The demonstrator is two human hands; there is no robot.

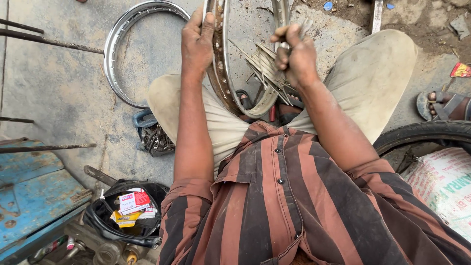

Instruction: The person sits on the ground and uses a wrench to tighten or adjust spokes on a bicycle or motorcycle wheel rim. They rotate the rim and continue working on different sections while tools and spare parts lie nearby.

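Left hand [197,46] clenched over the edge of a rusty wheel rim [223,73] standing upright between the knees. Right hand [294,56] closed around a bundle of loose spokes [265,68], just right of that rim and fanning down inside it. Second, shinier rim [117,54] flat on the concrete floor [59,88], left of the rusty rim. Black bag of small boxes [128,211] well below-left of the rim; tyre [417,133] far right.
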